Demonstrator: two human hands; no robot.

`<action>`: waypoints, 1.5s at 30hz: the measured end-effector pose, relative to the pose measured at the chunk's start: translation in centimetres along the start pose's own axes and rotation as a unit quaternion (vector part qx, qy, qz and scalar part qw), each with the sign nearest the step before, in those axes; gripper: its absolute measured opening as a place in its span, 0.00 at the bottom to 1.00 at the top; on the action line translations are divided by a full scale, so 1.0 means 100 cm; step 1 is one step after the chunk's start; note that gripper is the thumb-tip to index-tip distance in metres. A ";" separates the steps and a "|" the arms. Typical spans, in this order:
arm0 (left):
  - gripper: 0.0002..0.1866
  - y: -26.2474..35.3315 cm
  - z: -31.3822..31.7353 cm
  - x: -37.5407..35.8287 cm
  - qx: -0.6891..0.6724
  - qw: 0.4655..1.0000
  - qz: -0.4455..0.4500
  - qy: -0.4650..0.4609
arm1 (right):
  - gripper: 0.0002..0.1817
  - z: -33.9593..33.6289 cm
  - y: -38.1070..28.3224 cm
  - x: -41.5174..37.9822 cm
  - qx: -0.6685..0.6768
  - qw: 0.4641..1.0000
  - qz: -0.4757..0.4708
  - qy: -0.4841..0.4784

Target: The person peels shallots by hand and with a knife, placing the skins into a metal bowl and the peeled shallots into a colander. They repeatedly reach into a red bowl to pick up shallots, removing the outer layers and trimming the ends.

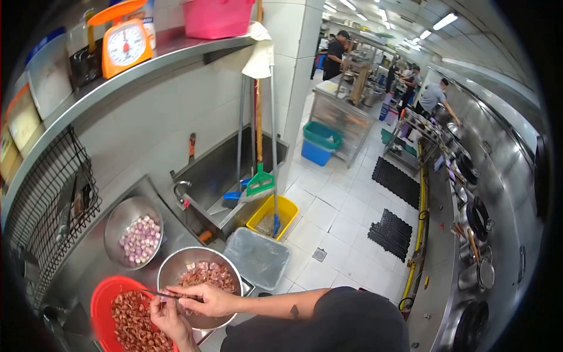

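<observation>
We stand in a long kitchen, its white tiled floor [316, 234] running to the upper right of the frame, where co-workers [433, 98] stand. A steel bench [141, 190] fills the lower left; beside it, a steel sink [223, 158] sits left of centre. Mops and a green broom [260, 182] lean there, near a yellow tub [287, 205] and a grey bin [258, 258]. Black mats [396, 182] lie right of centre. At lower left we have a red basin [101, 293] of unpeeled shallots [132, 317], a steel bowl [166, 267] of reddish pieces under our hands, and another bowl [117, 220] of peeled shallots [141, 239]. Our right hand [208, 299] grips a knife [167, 294]; our left hand [170, 320] is curled at its blade, its hold partly hidden. On the upper-left shelf [88, 97], an orange scale's [126, 47] dial markings are too small to read.
</observation>
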State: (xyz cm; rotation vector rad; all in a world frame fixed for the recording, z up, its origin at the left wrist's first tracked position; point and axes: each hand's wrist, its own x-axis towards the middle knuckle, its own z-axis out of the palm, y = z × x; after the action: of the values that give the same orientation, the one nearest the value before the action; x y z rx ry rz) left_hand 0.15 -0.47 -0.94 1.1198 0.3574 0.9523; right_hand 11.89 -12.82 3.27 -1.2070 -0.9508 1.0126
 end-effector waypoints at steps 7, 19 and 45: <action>0.12 -0.008 0.004 0.000 0.035 0.999 0.033 -0.008 | 0.21 0.001 0.017 0.002 -0.039 0.983 -0.143 0.106; 0.17 0.026 0.000 0.004 -0.114 0.991 -0.060 -0.033 | 0.18 -0.008 0.014 0.008 -0.080 0.982 -0.025 0.167; 0.18 0.014 0.027 -0.014 0.070 0.990 0.103 0.060 | 0.20 -0.032 -0.024 0.001 -0.061 0.993 -0.098 0.032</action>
State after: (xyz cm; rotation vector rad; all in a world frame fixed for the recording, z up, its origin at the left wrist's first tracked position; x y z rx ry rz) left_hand 0.50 -3.07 1.14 1.2477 0.4165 1.1945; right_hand 15.25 -13.74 5.32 -1.2134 -1.0694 0.7649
